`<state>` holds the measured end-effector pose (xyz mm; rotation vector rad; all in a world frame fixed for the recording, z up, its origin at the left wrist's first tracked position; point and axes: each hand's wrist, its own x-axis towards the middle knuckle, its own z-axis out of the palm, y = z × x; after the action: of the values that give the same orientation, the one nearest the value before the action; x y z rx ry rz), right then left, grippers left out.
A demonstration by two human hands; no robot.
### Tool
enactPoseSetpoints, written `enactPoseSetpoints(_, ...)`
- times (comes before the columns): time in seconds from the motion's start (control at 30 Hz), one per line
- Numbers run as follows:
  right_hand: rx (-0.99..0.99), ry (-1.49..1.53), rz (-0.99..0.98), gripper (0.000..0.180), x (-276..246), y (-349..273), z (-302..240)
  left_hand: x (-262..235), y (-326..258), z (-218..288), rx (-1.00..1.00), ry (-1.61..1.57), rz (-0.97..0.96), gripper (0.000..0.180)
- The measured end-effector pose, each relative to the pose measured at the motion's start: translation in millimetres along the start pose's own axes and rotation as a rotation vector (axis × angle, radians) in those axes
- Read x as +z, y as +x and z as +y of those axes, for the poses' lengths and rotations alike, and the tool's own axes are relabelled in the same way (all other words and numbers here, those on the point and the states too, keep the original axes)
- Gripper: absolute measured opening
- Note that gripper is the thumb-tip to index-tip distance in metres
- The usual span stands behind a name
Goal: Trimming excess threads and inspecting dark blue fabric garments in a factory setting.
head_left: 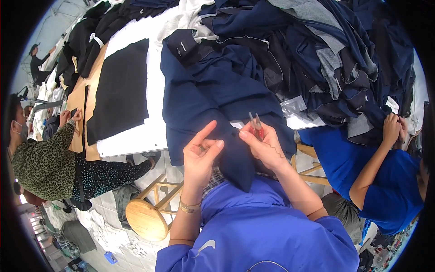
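A dark navy garment (204, 97) is spread over the table's front edge and hangs down onto my lap. My left hand (199, 156) is raised at the garment's front, its index finger and thumb stretched apart with nothing visible between them. Across from it, my right hand (267, 147) holds a pair of red-handled thread snips (256, 127), blades pointing up and away from me. That hand's thumb and index finger are close to a fold of the navy cloth. Whether they also pinch the cloth I cannot tell.
Navy and grey garment pieces (312, 50) are heaped at the back right. A black fabric panel (120, 90) lies on the white table (156, 109) to the left. People work at both sides, one in a blue top (394, 190). A wooden stool (146, 220) stands behind left.
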<state>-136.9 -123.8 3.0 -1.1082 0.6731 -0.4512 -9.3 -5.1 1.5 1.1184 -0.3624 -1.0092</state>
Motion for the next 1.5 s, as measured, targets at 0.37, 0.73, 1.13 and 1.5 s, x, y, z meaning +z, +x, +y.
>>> enactPoseSetpoints(0.37,0.018,-0.024,-0.002,0.014,-5,0,-1,-1,2,2,0.087,0.166,0.043,0.039)
enactPoseSetpoints(0.73,-0.003,-0.06,-0.027,0.016,-5,-2,-6,12,2,7,0.05,0.235,0.002,0.046)
enactPoseSetpoints(1.13,0.099,0.063,-0.068,0.017,-4,-3,-7,8,3,1,0.01,-0.007,0.015,0.045)
enactPoseSetpoints(1.5,0.082,0.092,-0.05,0.017,2,-3,-10,7,3,0,-0.011,-0.045,0.017,0.045)
